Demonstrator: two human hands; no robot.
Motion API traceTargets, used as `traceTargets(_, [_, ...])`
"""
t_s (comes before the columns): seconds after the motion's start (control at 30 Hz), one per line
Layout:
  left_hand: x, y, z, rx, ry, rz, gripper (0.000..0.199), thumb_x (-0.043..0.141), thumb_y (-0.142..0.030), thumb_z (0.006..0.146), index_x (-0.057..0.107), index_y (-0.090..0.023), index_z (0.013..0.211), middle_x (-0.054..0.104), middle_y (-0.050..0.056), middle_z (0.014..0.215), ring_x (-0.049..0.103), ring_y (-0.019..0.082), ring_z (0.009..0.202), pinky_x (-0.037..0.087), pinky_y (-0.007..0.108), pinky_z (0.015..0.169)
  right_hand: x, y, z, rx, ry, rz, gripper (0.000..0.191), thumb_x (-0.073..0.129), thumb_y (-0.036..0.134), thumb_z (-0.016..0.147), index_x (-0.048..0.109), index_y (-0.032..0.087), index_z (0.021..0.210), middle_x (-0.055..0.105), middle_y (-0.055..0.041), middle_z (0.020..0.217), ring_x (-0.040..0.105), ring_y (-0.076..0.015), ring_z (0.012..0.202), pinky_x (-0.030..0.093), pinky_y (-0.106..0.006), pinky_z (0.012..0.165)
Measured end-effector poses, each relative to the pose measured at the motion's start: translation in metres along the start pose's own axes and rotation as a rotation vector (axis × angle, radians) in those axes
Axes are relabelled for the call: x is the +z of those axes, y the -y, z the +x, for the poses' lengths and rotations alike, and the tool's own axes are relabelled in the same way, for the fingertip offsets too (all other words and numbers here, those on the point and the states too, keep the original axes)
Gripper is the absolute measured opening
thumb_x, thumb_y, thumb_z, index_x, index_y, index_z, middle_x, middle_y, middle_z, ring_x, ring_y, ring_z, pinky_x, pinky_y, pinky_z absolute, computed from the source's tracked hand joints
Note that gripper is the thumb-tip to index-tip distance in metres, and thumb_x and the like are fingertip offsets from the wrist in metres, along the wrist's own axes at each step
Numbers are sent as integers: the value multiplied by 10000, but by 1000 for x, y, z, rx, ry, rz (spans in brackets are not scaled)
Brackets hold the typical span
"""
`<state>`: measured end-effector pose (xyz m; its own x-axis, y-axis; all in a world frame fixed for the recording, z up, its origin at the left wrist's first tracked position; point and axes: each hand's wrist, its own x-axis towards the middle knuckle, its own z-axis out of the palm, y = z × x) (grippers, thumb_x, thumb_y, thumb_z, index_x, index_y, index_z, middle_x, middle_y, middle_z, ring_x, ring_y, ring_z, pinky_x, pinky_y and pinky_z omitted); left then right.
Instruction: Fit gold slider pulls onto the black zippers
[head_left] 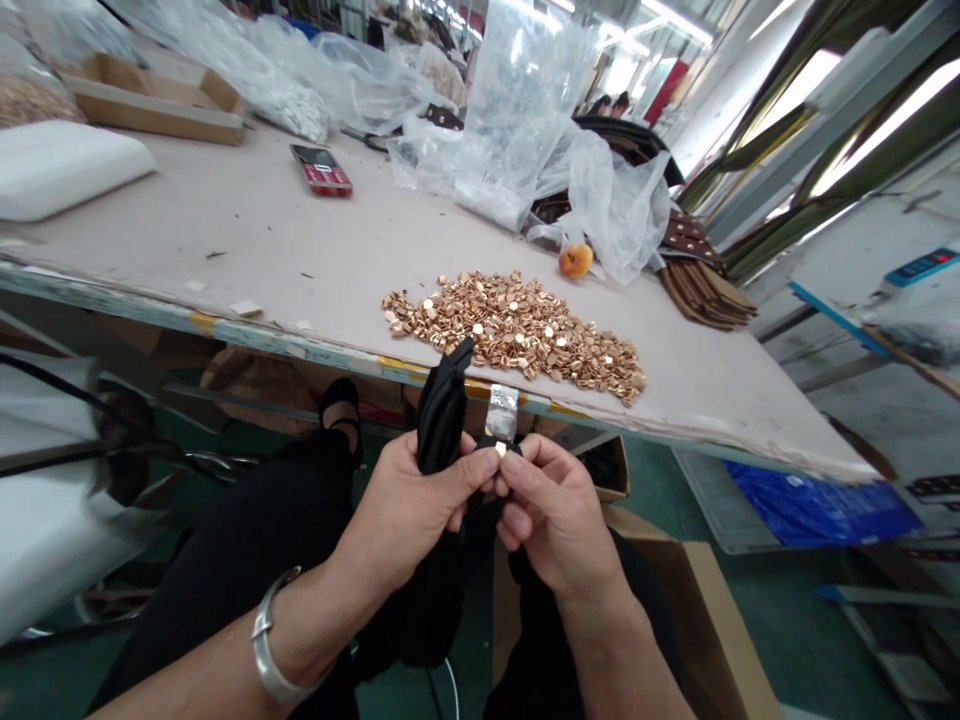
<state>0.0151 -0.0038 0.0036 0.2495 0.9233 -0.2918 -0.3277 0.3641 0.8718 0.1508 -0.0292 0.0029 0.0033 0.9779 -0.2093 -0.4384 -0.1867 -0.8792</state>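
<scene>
My left hand [401, 510] is closed around a bundle of black straps [441, 412] that hangs down over my lap. A small gold-coloured metal piece [500, 449] sits on a black strap end, between both thumbs. My right hand [564, 515] pinches this piece from the right, with its fingers curled beneath. Just above the thumbs a shiny silver metal plate [502, 412] stands out at the table edge; what it is fixed to is hidden. Close in front, on the table, lies a heap of small gold-coloured metal pieces [517, 330].
The table [247, 240] has a worn front edge. A peach-like fruit [575, 260], clear plastic bags [517, 130], stacked brown pieces [705, 290] and a red phone [321, 170] lie farther back. An open cardboard tray [154, 105] is at left. Beside my right leg stands a cardboard box [712, 620].
</scene>
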Motion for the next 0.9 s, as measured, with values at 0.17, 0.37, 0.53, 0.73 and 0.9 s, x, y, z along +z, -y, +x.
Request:
traceTargets(0.17, [-4, 0, -2, 29, 8, 148, 336, 785, -422, 710, 571, -165, 680, 447, -76, 431, 366, 51, 379, 262, 167, 375, -11, 1, 2, -108, -46, -296, 345, 756, 452, 839, 559, 180, 762, 490, 84, 485, 415, -56, 359, 351, -137, 357])
traceTargets(0.37, [-1, -3, -1, 76, 16, 155, 337, 760, -420, 738, 566, -157, 659, 480, -69, 467, 369, 42, 392, 276, 161, 376, -2, 2, 4, -275, -156, -540, 346, 697, 434, 874, 541, 180, 697, 466, 71, 521, 381, -71, 429, 299, -189, 407])
traceTargets(0.53, [0, -2, 5, 12, 3, 79, 396, 765, -493, 713, 552, -162, 672, 415, -89, 415, 347, 43, 362, 267, 154, 361, 10, 26, 24, -618, -344, -999, 245, 641, 329, 902, 574, 184, 717, 565, 39, 605, 517, -123, 545, 392, -258, 557])
traceTargets(0.73, [4, -4, 10, -99, 29, 12, 384, 809, -452, 638, 622, -135, 748, 479, -69, 456, 341, 35, 344, 232, 154, 341, 15, 59, 63, -861, -481, -1066, 242, 660, 337, 886, 563, 187, 722, 542, 48, 611, 494, -127, 559, 365, -277, 571])
traceTargets(0.9, [4, -3, 3, -125, 64, 4, 322, 802, -375, 627, 582, -147, 684, 448, -76, 448, 328, 32, 356, 216, 154, 351, 24, 43, 52, -501, -213, -315, 312, 706, 454, 846, 519, 208, 803, 511, 71, 619, 458, -97, 483, 382, -212, 458])
